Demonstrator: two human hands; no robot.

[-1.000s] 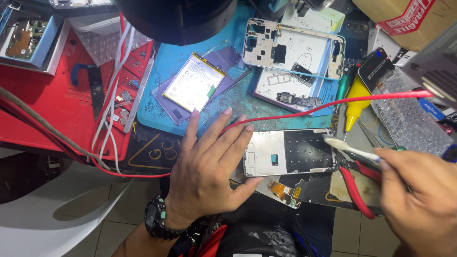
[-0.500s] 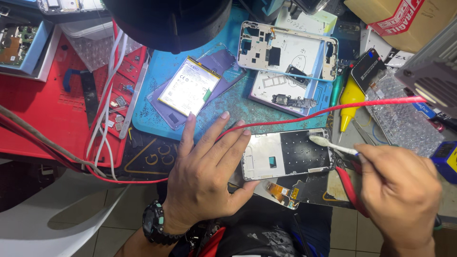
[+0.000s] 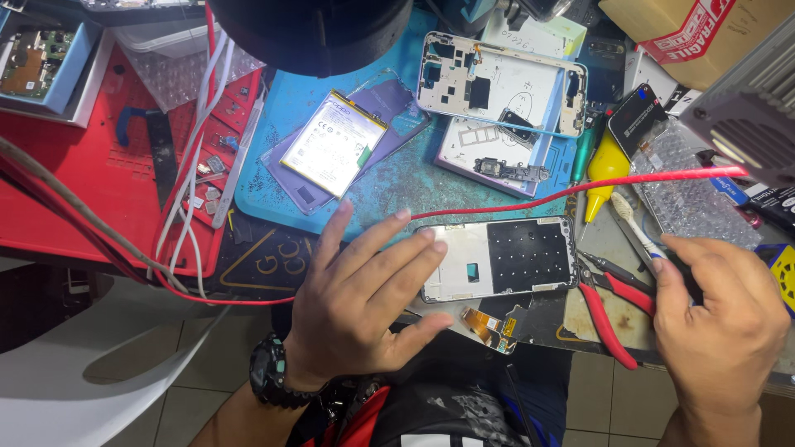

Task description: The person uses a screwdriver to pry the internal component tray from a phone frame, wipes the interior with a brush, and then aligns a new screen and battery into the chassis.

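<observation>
left hand is spread flat pinning the opened phone frame at the tabletop's near edge, right hand closed round a toothbrush — that frame looks thin, light and fragile, with a dangling flex, so I'd hold the edges.

The cluttered worktop carries a blue mat beside a red mat. On it lie an opened phone frame, red-handled pliers and a yellow bottle.
</observation>
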